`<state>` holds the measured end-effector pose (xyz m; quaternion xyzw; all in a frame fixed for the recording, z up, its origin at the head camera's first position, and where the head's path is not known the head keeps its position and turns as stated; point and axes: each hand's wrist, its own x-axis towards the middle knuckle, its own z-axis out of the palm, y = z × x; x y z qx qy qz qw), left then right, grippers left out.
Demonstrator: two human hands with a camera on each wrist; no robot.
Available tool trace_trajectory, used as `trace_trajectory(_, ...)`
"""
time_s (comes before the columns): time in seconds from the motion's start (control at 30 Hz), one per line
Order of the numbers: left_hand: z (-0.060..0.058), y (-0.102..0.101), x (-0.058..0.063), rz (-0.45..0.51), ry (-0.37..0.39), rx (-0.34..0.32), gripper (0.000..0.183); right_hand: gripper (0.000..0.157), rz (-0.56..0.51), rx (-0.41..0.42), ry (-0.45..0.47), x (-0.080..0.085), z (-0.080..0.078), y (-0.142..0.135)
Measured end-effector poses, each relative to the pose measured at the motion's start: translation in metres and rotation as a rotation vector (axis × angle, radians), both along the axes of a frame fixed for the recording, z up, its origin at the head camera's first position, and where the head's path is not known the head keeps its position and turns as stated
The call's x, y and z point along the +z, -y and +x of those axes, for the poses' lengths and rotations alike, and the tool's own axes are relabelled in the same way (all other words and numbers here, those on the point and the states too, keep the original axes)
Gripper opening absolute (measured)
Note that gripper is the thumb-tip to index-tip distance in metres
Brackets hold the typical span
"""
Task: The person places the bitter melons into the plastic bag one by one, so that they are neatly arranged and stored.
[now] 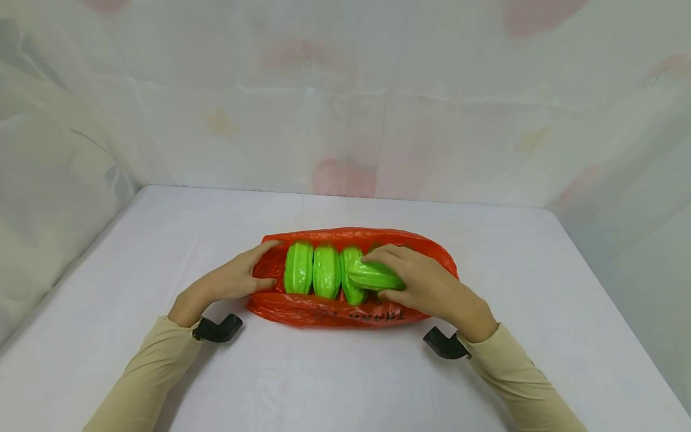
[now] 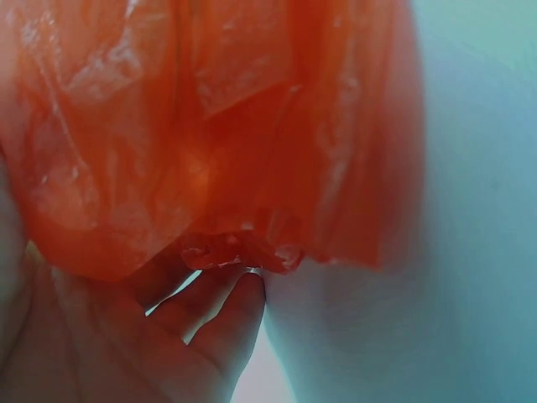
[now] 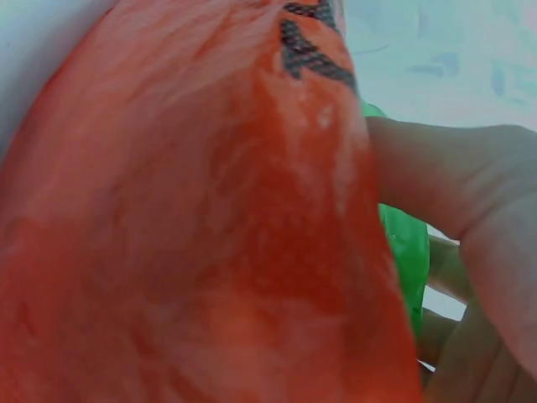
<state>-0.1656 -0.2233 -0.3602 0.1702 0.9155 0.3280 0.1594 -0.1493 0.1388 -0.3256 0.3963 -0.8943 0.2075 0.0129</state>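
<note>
A red plastic bag (image 1: 318,312) lies with its mouth spread wide on the table. Three glossy green ridged star fruits (image 1: 326,271) sit side by side in it. My right hand (image 1: 426,282) grips another star fruit (image 1: 372,276) between thumb and fingers, lying slantwise over the right end of the row. At the bag's left end my left hand (image 1: 232,276) holds the bag, its thumb and fingers spread around the opening. Red plastic (image 2: 252,126) fills much of the left wrist view. In the right wrist view, the bag's side hides most of the held fruit (image 3: 407,260).
The bag rests on a white-covered table (image 1: 324,384). Behind it hangs a pale curtain (image 1: 345,120) with faded pink prints, which also runs along both sides. A black wrist mount (image 1: 218,329) sits by each sleeve.
</note>
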Motion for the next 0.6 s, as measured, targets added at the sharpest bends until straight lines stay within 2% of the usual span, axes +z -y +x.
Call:
trace_trajectory(0.4,-0.0003,-0.0004,-0.0010,-0.008,-0.006,0.003,0.072,0.059,0.001,0.055,0.140,0.0048,0.0018,-0.0030)
trace_trajectory(0.6,0.0001,-0.0007,0.0002,-0.012,-0.008,0.002,0.073,0.059,0.006,0.091,0.177,0.0075,0.0047,-0.0033)
